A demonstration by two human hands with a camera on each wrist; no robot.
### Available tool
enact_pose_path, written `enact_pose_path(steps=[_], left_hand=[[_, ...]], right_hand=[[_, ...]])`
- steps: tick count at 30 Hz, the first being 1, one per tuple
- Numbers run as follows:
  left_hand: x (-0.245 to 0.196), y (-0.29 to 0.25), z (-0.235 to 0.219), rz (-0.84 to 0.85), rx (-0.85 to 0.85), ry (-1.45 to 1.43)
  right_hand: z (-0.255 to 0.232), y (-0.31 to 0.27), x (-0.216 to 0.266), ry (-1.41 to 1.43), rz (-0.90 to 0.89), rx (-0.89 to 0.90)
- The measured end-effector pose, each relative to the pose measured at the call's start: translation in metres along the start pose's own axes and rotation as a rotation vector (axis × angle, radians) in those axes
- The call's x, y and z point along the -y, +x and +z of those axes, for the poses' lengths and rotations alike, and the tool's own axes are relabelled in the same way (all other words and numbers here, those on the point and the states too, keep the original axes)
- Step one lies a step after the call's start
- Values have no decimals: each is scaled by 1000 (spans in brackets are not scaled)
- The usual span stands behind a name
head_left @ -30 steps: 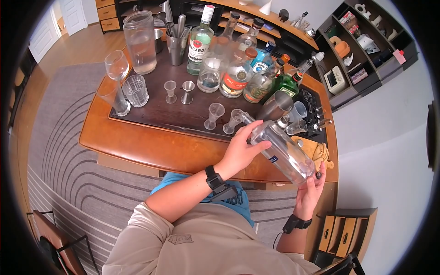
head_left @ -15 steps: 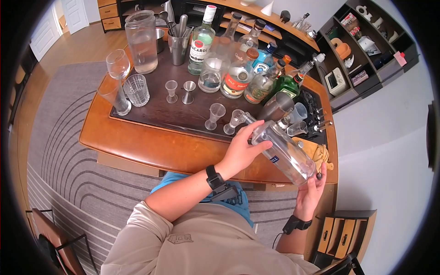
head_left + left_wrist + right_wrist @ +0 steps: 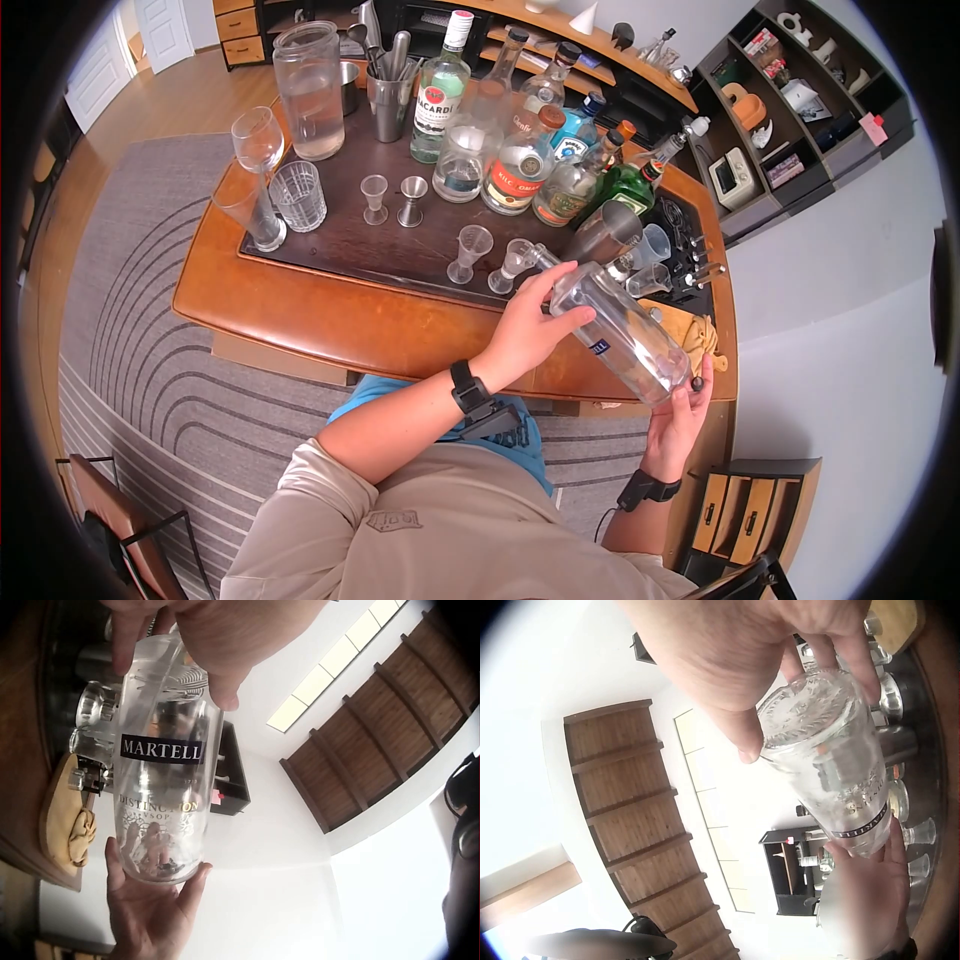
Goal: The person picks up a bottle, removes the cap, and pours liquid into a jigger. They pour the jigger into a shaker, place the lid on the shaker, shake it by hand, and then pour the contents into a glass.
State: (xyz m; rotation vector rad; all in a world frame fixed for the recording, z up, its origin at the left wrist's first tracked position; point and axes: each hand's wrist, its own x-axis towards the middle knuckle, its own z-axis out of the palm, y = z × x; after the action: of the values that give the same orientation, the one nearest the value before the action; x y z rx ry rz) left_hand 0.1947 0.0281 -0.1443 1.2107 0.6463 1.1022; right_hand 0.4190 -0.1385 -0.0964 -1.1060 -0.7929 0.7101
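Nothing much has shifted since a moment ago: the clear bottle (image 3: pixel 620 330) stays tipped over the table's (image 3: pixel 300 310) right edge. The left hand (image 3: pixel 530 325) grips its shoulder, and the right hand (image 3: pixel 680 410) cups its base with fingers curled round it.

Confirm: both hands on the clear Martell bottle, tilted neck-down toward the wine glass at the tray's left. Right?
Not quite. Both hands do hold the Martell bottle, left hand near the shoulder, right hand under the base, but the head view shows its neck tilted toward the metal shaker tin, not the wine glass.
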Motion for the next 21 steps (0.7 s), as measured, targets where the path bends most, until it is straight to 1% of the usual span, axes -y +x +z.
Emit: enact_pose_path(steps=[8,21], left_hand=[[-2,-1,-1,0,-8,-7],[-8,-2,-2,-1,-9,16]], right_hand=[[4,-1,2,5,27,7],[1,1,-1,8,-5,16]])
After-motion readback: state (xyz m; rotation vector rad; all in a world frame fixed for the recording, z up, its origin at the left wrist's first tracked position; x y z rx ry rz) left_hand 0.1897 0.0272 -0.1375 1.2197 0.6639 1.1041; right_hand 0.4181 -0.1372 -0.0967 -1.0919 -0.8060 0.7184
